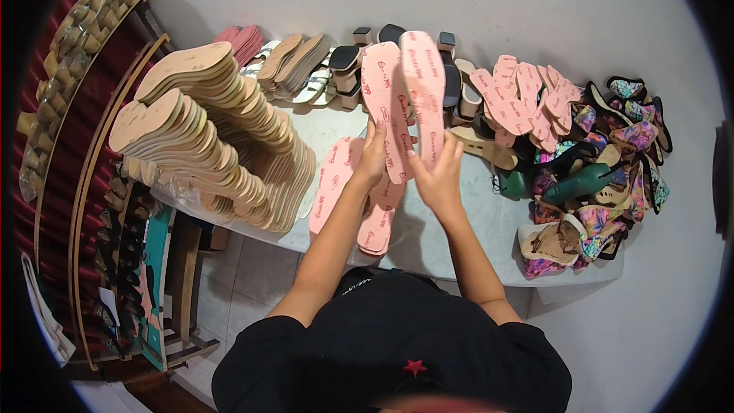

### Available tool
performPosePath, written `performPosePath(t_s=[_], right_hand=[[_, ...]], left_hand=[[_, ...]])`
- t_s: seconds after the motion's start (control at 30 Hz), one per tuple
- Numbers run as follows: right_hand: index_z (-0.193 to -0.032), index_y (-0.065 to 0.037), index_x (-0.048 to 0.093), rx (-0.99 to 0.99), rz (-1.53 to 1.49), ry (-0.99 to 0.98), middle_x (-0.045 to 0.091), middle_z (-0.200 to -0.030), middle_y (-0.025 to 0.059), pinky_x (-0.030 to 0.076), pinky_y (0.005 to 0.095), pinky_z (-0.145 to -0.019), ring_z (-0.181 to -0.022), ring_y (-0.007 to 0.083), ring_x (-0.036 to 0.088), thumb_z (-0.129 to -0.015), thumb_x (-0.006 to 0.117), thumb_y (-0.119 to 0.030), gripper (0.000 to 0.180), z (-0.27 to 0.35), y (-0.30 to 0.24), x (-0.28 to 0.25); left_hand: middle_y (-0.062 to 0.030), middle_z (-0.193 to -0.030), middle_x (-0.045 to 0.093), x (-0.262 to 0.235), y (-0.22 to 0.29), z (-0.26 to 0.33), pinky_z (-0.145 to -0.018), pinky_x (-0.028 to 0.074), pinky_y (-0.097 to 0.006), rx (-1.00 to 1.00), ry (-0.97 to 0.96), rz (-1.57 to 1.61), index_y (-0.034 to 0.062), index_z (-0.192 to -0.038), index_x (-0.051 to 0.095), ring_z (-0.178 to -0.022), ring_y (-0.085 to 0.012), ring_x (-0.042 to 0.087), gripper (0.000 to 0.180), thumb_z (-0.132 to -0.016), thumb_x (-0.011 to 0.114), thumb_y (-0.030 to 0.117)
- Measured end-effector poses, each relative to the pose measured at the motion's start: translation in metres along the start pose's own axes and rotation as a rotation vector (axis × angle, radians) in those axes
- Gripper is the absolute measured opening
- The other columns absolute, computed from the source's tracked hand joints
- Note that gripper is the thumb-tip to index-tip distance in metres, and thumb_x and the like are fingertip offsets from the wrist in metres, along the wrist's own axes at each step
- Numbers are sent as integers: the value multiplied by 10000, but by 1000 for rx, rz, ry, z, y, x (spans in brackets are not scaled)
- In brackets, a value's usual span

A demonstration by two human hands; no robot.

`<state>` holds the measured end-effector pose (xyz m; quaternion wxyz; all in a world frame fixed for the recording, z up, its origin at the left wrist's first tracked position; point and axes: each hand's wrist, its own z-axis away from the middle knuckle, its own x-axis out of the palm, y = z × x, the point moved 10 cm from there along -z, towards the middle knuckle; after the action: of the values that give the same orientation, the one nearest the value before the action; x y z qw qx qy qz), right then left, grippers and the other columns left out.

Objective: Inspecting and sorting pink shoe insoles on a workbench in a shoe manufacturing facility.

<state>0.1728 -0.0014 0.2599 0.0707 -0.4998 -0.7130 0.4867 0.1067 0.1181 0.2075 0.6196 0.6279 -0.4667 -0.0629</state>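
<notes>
My left hand (pixel 371 157) is closed round the lower part of a pink printed insole (pixel 385 80), raised above the table. Beside it, my right hand (pixel 439 182) grips a second pink insole (pixel 423 69) near its narrower end, thumb on the near face. The two insoles stand side by side, toes pointing away from me, their edges close together. Below my left forearm lie two small piles of similar pink insoles, a left pile (pixel 330 187) and a right pile (pixel 376 229). My forearm hides part of them.
Tall stacks of beige insole boards (pixel 222 138) fill the table's left side. Along the wall stand heeled soles (pixel 345 61) and white sandals (pixel 313 88). Pink insoles (pixel 520 99) lie heaped at right, next to colourful shoe uppers (pixel 604 214) and green shoe lasts (pixel 573 183). A shelf holds bagged heels (pixel 84 27).
</notes>
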Motion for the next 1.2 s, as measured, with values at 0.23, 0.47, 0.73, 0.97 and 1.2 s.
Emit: performPosePath(t_s=[0.23,0.47,0.73,0.97,1.2], right_hand=[[-1164,56,370,-28,245,-24,353,-986,212,296,453,-879,-952,353,352,-642,670,-244,672,35,-21,50],[-1238,74,323,-53,185,-54,349,-1005,218,304,453,-875,-947,353,354,-643,683,-253,769,57,-34,73],[-1287,63,278,-55,180,-160,320,-1020,219,291,461,-892,-958,353,332,-633,704,-257,843,72,-37,96],[-1293,54,294,-107,196,-250,330,-1057,235,329,428,-870,-982,351,351,-646,707,-295,843,77,-43,103],[-1174,45,459,39,79,-430,487,-937,156,378,364,-814,-925,285,462,-792,589,-278,517,87,-5,121]], left_hand=[[-142,-1197,493,-15,-11,34,-937,408,-346,-187,-90,72,8,-1285,338,-1078,-232,512,623,-941,145,491],[-131,-1195,495,-31,5,52,-941,400,-343,-163,-150,88,1,-1258,376,-1091,-230,497,618,-945,142,480],[-140,-1195,490,-62,0,59,-946,395,-341,-198,-138,86,6,-1284,295,-1112,-212,476,440,-956,327,298],[-128,-1095,543,-79,8,60,-865,448,-300,-218,-69,142,-11,-1250,307,-999,-181,545,388,-902,415,126],[-111,-991,601,-148,-10,86,-738,497,-274,-475,86,-167,-49,-1163,439,-861,-164,602,323,-884,488,106]])
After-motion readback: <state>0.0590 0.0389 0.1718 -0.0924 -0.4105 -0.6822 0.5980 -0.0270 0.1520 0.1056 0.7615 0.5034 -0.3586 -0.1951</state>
